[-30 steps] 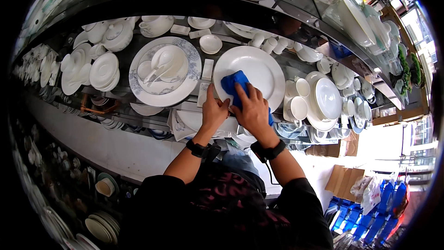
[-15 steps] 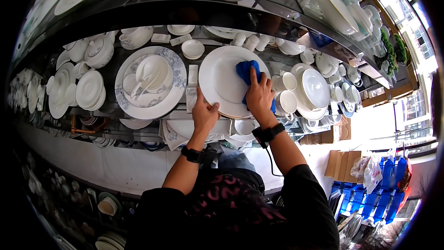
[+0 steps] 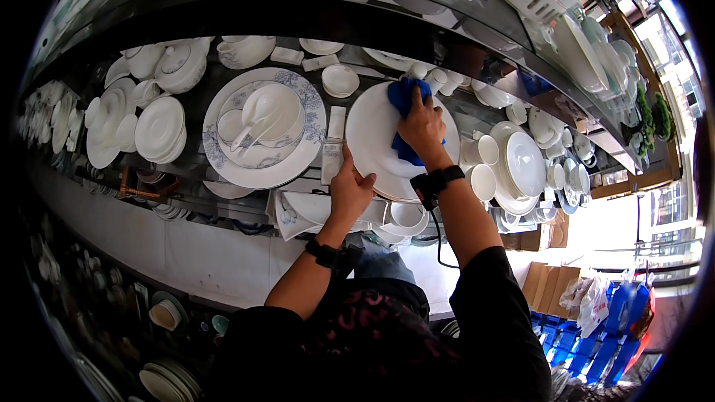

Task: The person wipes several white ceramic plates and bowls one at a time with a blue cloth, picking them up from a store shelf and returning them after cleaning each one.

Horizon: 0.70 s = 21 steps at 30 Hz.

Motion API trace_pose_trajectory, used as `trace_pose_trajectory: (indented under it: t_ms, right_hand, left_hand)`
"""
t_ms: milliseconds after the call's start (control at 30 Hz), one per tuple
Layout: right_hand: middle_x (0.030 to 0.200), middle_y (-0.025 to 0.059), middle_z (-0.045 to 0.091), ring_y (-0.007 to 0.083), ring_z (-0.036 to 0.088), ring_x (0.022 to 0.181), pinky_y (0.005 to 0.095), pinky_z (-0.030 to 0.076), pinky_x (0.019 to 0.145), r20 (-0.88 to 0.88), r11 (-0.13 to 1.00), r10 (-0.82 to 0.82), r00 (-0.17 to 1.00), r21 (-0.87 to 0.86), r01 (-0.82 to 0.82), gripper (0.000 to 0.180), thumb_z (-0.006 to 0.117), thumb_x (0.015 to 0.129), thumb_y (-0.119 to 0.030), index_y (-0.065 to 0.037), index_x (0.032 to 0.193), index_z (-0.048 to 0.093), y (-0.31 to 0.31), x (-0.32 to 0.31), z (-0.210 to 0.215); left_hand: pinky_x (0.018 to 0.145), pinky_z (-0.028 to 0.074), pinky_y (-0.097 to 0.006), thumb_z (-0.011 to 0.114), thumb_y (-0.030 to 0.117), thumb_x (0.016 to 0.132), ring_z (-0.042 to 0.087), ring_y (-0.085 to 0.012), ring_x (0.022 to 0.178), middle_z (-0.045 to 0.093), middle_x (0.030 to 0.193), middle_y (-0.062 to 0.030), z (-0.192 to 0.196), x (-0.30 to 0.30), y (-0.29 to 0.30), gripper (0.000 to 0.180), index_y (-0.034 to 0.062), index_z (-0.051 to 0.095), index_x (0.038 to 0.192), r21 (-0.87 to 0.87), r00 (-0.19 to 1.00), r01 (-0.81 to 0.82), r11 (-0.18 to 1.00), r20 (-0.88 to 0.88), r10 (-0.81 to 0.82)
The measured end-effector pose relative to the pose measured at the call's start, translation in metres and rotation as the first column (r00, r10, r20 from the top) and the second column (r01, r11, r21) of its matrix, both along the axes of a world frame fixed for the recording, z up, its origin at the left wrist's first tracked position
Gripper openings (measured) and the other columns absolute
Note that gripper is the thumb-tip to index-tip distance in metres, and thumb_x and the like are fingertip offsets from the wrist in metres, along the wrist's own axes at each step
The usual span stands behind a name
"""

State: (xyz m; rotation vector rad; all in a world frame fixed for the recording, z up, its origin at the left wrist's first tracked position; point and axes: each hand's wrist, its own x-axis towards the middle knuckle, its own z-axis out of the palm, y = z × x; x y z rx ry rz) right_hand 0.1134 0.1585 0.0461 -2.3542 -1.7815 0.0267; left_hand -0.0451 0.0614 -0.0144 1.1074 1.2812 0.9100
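Observation:
A large round white plate (image 3: pixel 370 130) lies in front of me on the glass shelf. At its near left edge my left hand (image 3: pixel 351 190) holds the rim, thumb over the top and the other fingers partly hidden. My right hand (image 3: pixel 423 132) presses a crumpled blue cloth (image 3: pixel 406 94) onto the plate's far right part, with its fingers closed over the cloth. Left of the plate is a blue-patterned plate (image 3: pixel 311 128) with a smaller plate, bowls and a white spoon (image 3: pixel 253 130) on it. Two white cups (image 3: pixel 482 150) stand close by its right edge.
An upper glass shelf (image 3: pixel 447 1) with dishes overhangs the far side. Small white blocks (image 3: pixel 336 123) and a small bowl (image 3: pixel 340 80) sit beside the large plate. Stacked plates (image 3: pixel 523 164) stand to the right, with a cardboard box (image 3: pixel 547 288) and blue crates (image 3: pixel 596 342) beyond.
My right hand has slid the cloth left and toward the far rim across the plate. My left hand keeps its place on the rim. The whole view has shifted, so the shelf appears farther right.

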Motion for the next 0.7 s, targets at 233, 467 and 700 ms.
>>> trace_pose_trajectory:
  t_ms: [233, 467, 700]
  right_hand:
    - [0.122, 0.0111, 0.058, 0.0384, 0.055, 0.108, 0.0461, 0.049, 0.089, -0.135, 0.94, 0.34, 0.931, 0.062, -0.334, 0.067, 0.061, 0.065, -0.007, -0.015, 0.13, 0.051, -0.02, -0.027, 0.002]
    - [0.137, 0.0095, 0.048, 0.0354, 0.048, 0.121, 0.0451, 0.048, 0.094, -0.128, 0.972, 0.232, 0.964, 0.059, -0.226, 0.071, 0.064, 0.066, -0.007, -0.016, 0.135, 0.045, -0.008, -0.001, 0.007]
    - [0.132, 0.0056, 0.055, 0.0315, 0.055, 0.111, 0.0421, 0.05, 0.09, -0.161, 0.916, 0.402, 0.901, 0.061, -0.397, 0.064, 0.058, 0.067, -0.002, -0.016, 0.128, 0.053, -0.025, -0.029, 0.004]
  left_hand:
    - [0.048, 0.049, -0.026, 0.059, -0.007, 0.085, 0.061, -0.0124, 0.053, 0.063, 0.068, -0.0078, -0.015, 0.0, 0.001, 0.084, 0.0098, 0.01, 0.151, 0.128, 0.999, -0.007, 0.992, -0.037, 0.012]
    - [0.046, 0.048, -0.026, 0.06, -0.003, 0.086, 0.06, -0.0121, 0.05, 0.062, 0.064, -0.0073, 0.002, -0.003, -0.005, 0.078, 0.0029, 0.016, 0.149, 0.121, 0.999, 0.003, 0.993, -0.04, 0.002]
    - [0.046, 0.049, -0.027, 0.061, -0.001, 0.085, 0.063, -0.0142, 0.052, 0.063, 0.062, -0.0086, -0.01, -0.002, -0.003, 0.077, 0.0051, 0.019, 0.149, 0.191, 0.992, -0.033, 0.981, -0.115, 0.056]
